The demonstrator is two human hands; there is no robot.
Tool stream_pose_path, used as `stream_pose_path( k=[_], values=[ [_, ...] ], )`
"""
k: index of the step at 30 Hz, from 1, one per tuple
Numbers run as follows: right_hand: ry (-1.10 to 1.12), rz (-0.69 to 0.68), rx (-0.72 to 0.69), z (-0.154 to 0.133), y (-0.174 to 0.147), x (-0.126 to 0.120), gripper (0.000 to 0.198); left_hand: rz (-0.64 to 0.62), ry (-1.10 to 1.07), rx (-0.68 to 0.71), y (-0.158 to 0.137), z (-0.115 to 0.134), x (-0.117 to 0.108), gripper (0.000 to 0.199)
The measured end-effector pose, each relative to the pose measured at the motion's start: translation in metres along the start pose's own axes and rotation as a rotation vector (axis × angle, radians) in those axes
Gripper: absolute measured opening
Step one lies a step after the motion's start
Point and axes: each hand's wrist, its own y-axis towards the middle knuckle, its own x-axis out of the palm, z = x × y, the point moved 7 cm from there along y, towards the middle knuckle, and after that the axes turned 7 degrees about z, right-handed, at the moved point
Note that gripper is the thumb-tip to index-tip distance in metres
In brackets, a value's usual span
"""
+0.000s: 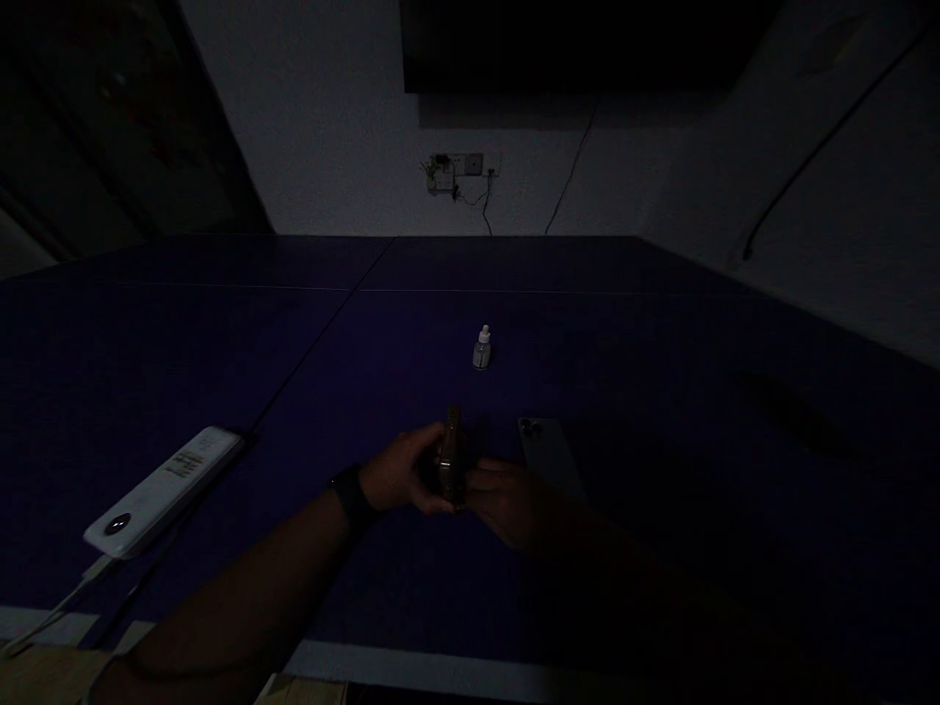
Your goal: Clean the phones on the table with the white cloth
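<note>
Held upright over the dark blue table is a slim brown block-like object [450,455], seen nearly edge-on; in this dim light I cannot make out its kind. My left hand [402,468], with a dark band on its wrist, is closed around its left side, thumb low and fingers high. My right hand [506,499] meets its lower right side, fingers bent against it and partly in shadow. A phone [550,452] lies with its camera side up, just beyond my right hand and partly hidden by it. Farther back stands a small clear bottle [481,352] with a white cap.
To the left lies a white power bank [165,493] with a cable [55,612] plugged into its near end. The table [397,607] has a pale near edge. Wall sockets [462,166] with cords and a dark screen [587,49] are beyond it.
</note>
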Motion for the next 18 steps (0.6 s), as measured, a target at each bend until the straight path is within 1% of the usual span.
stream_pose_path(
  k=[2, 4, 8, 10, 15, 18],
  values=[
    [0.030, 0.007, -0.047, -0.004, 0.000, 0.001, 0.022, 0.004, 0.000, -0.014, 0.000, -0.001, 0.000, 0.074],
    [0.027, 0.022, -0.054, -0.003, 0.001, 0.000, 0.024, -0.001, -0.004, -0.023, 0.000, -0.002, 0.000, 0.074],
    [-0.094, 0.023, 0.025, 0.010, 0.003, -0.001, 0.026, -0.015, -0.016, -0.027, 0.000, -0.002, 0.002, 0.076],
    [-0.117, 0.014, 0.031, 0.012, 0.003, 0.000, 0.028, -0.018, -0.026, -0.024, 0.000, -0.002, 0.002, 0.076],
    [-0.017, -0.011, -0.067, 0.000, 0.000, 0.002, 0.024, -0.023, -0.030, -0.016, 0.000, -0.003, 0.002, 0.074],
    [0.031, -0.011, -0.071, -0.001, -0.002, 0.003, 0.026, -0.032, -0.029, -0.008, 0.001, -0.003, 0.002, 0.073]
  ],
)
